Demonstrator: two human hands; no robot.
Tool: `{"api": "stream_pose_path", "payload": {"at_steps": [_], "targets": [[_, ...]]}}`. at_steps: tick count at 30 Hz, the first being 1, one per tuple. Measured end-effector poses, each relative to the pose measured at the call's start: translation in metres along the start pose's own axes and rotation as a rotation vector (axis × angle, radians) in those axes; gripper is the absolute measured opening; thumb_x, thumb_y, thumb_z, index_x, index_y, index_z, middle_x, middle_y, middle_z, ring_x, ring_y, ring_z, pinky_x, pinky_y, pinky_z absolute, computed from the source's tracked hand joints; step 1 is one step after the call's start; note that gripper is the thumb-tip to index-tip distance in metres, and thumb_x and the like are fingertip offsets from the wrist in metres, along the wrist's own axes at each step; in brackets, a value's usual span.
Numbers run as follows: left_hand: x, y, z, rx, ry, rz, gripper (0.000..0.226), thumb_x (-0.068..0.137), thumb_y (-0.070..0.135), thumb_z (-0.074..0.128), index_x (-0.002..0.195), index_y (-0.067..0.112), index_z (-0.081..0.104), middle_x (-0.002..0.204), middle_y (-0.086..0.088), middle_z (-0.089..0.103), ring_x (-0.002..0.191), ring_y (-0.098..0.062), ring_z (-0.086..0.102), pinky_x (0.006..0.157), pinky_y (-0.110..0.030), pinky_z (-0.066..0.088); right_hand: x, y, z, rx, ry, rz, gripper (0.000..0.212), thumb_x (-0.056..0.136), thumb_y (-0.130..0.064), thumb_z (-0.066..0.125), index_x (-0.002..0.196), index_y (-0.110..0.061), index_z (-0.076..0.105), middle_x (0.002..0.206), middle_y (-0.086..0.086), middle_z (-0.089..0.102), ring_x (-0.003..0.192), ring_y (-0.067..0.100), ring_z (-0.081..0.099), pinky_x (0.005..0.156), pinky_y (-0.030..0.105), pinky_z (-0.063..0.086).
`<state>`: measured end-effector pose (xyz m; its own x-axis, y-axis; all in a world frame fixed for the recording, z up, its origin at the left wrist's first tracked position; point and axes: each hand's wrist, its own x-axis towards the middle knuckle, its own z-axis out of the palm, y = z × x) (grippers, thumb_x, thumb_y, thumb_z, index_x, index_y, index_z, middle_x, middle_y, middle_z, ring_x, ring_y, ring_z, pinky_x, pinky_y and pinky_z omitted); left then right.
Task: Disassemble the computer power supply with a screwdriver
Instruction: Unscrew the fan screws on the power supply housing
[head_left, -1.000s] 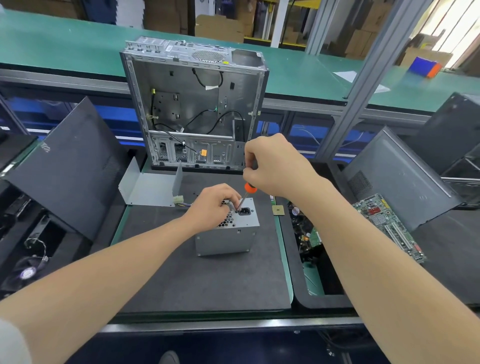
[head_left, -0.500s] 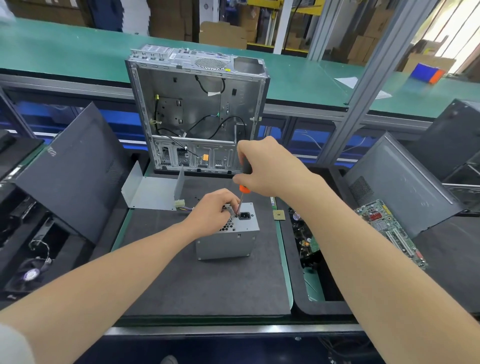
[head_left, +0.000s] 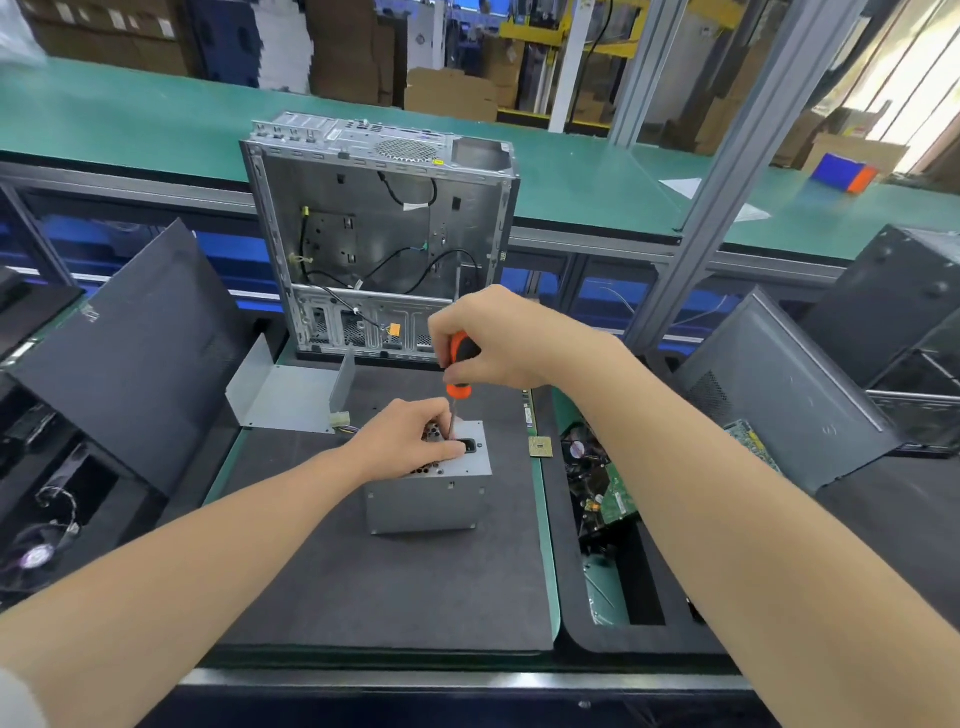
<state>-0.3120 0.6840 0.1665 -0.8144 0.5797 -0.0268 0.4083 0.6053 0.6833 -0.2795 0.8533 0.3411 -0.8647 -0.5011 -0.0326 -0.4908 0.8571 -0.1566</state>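
Note:
A grey metal power supply (head_left: 423, 501) stands on the dark mat (head_left: 363, 587), its vented face with the black socket turned up. My left hand (head_left: 402, 439) rests on that top face, fingers curled at the screwdriver's shaft near the socket. My right hand (head_left: 493, 338) grips the orange and black screwdriver (head_left: 458, 371) from above, holding it upright with the tip on the power supply's top. A bent grey cover plate (head_left: 283, 387) lies behind to the left, with a white connector and wires beside it.
An open, gutted computer case (head_left: 382, 244) stands upright behind the mat. A small CPU chip (head_left: 540, 447) lies right of the power supply. A tray (head_left: 605, 499) of circuit boards sits to the right. Black side panels lean at left (head_left: 130, 353) and right (head_left: 779, 395).
My right hand has turned on the screwdriver handle, showing more of its orange and black grip. My left hand stays on the power supply's top.

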Motion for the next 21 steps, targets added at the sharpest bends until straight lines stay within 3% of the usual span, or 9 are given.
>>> {"api": "stream_pose_path", "payload": {"at_steps": [3, 6, 8, 10, 12, 14, 16, 18, 21], "targets": [[0.000, -0.002, 0.002, 0.008, 0.008, -0.020, 0.028, 0.089, 0.048, 0.077, 0.078, 0.035, 0.055, 0.111, 0.013, 0.077, 0.089, -0.023, 0.071, 0.082, -0.043, 0.057, 0.007, -0.005, -0.010, -0.045, -0.129, -0.114, 0.015, 0.081, -0.008, 0.077, 0.085, -0.023, 0.075, 0.088, -0.009, 0.068, 0.088, 0.011, 0.062, 0.078, 0.031, 0.053], [0.001, -0.007, 0.005, 0.021, -0.002, -0.017, 0.019, 0.093, 0.048, 0.073, 0.089, 0.033, 0.063, 0.128, 0.018, 0.071, 0.090, -0.012, 0.071, 0.085, -0.036, 0.056, 0.013, -0.009, -0.015, -0.113, -0.157, -0.133, 0.023, 0.081, -0.009, 0.077, 0.098, -0.024, 0.075, 0.092, -0.011, 0.063, 0.090, 0.014, 0.058, 0.079, 0.036, 0.053], [0.002, -0.009, 0.007, 0.026, -0.004, -0.021, 0.022, 0.096, 0.045, 0.070, 0.096, 0.024, 0.066, 0.122, 0.013, 0.073, 0.080, 0.001, 0.066, 0.077, -0.030, 0.052, 0.012, -0.018, -0.009, -0.088, -0.104, -0.066, 0.023, 0.084, -0.027, 0.075, 0.106, -0.024, 0.067, 0.084, -0.013, 0.058, 0.089, 0.019, 0.056, 0.069, 0.035, 0.049], [0.003, -0.008, 0.010, 0.035, -0.001, -0.031, 0.025, 0.097, 0.043, 0.069, 0.087, 0.022, 0.060, 0.111, 0.007, 0.073, 0.076, -0.003, 0.061, 0.070, -0.029, 0.047, 0.016, -0.027, 0.005, -0.188, 0.056, 0.126, 0.041, 0.090, -0.060, 0.063, 0.090, -0.019, 0.059, 0.075, -0.008, 0.048, 0.075, 0.025, 0.054, 0.054, 0.032, 0.037], [0.002, -0.006, 0.011, 0.041, 0.001, -0.044, 0.029, 0.098, 0.041, 0.068, 0.084, 0.019, 0.056, 0.091, 0.001, 0.071, 0.077, -0.009, 0.057, 0.064, -0.023, 0.039, 0.018, -0.039, 0.015, -0.333, 0.199, 0.390, 0.062, 0.096, -0.070, 0.047, 0.072, -0.013, 0.045, 0.067, -0.001, 0.038, 0.055, 0.024, 0.041, 0.047, 0.029, 0.024], [0.002, -0.006, 0.011, 0.044, -0.004, -0.035, 0.029, 0.099, 0.039, 0.067, 0.085, 0.016, 0.056, 0.079, -0.003, 0.066, 0.075, -0.008, 0.055, 0.060, -0.023, 0.035, 0.023, -0.045, 0.023, -0.351, 0.249, 0.519, 0.049, 0.104, -0.051, 0.051, 0.078, -0.011, 0.041, 0.066, 0.001, 0.033, 0.055, 0.024, 0.040, 0.046, 0.029, 0.023], [0.002, -0.006, 0.009, 0.041, -0.017, -0.021, 0.028, 0.100, 0.040, 0.067, 0.085, 0.018, 0.056, 0.081, -0.002, 0.067, 0.074, -0.009, 0.057, 0.061, -0.026, 0.037, 0.026, -0.043, 0.028, -0.341, 0.264, 0.498, 0.025, 0.103, -0.028, 0.057, 0.087, -0.014, 0.044, 0.066, 0.002, 0.033, 0.066, 0.030, 0.049, 0.049, 0.032, 0.030], [0.002, -0.007, 0.009, 0.024, -0.036, -0.001, 0.029, 0.100, 0.041, 0.066, 0.085, 0.019, 0.055, 0.098, -0.002, 0.073, 0.078, -0.011, 0.059, 0.065, -0.028, 0.042, 0.023, -0.038, 0.023, -0.253, 0.224, 0.363, 0.018, 0.100, -0.019, 0.058, 0.085, -0.012, 0.050, 0.066, 0.001, 0.043, 0.072, 0.031, 0.056, 0.052, 0.030, 0.034], [0.003, -0.010, 0.007, 0.020, -0.055, 0.047, 0.030, 0.101, 0.040, 0.064, 0.085, 0.017, 0.054, 0.120, -0.002, 0.072, 0.090, -0.018, 0.061, 0.080, -0.034, 0.049, 0.014, -0.026, -0.004, -0.087, -0.023, 0.095, 0.003, 0.093, -0.016, 0.065, 0.090, -0.018, 0.066, 0.077, -0.013, 0.059, 0.080, 0.016, 0.061, 0.064, 0.026, 0.044]]}}
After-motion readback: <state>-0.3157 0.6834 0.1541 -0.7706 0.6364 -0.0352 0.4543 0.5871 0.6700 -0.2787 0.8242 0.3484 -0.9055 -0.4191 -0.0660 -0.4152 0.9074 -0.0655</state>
